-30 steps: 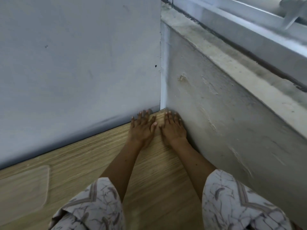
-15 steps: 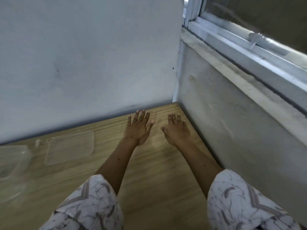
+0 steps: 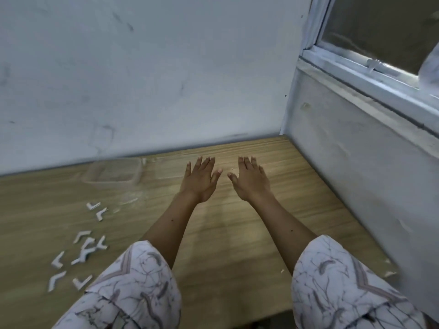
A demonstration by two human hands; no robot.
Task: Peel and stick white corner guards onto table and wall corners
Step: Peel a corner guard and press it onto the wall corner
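My left hand (image 3: 200,180) and my right hand (image 3: 250,181) hover side by side over the wooden table (image 3: 237,245), palms down, fingers spread, nothing in either. Both are well back from the corner (image 3: 283,132) where the two walls meet the tabletop. Several white L-shaped corner guards (image 3: 82,248) lie scattered on the table at the left, near my left sleeve. No guard can be made out in the wall corner from here.
A clear plastic container (image 3: 114,172) sits against the back wall to the left of my hands. On the right a grey wall (image 3: 356,174) rises to a ledge and a white window frame (image 3: 356,65). The table's front edge shows at the bottom.
Both hands have pulled back from the wall corner, where they pressed flat, and spread apart. The view has drawn back, bringing the container and loose guards into sight.
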